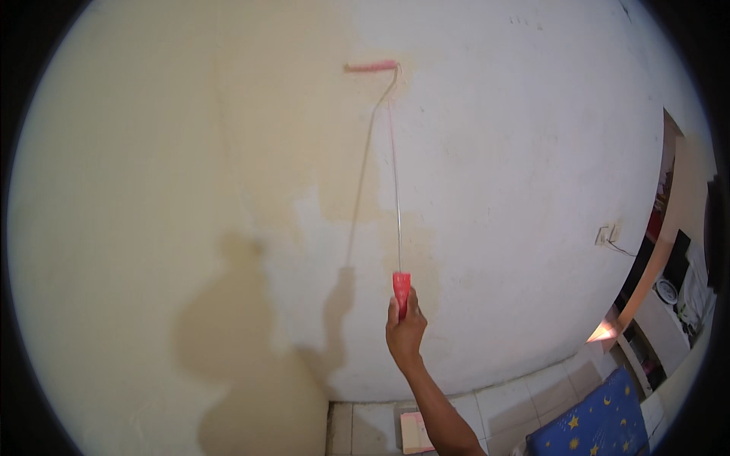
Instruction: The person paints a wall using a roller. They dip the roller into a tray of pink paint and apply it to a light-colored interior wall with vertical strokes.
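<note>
My right hand is wrapped round the red handle of a paint roller. From the handle a long thin metal rod runs up the wall. At its top, the narrow pinkish-red roller head lies level against the wall, where beige paint meets white. Beige paint covers the wall's left part, with an uneven edge and a patch reaching down behind my hand. To the right the wall is white with faint marks. My left hand is out of view.
A pale yellow and pink flat object lies on the tiled floor below my arm. A blue cushion-like thing with stars and moons is at lower right. A wall socket with a cable and shelving are at right.
</note>
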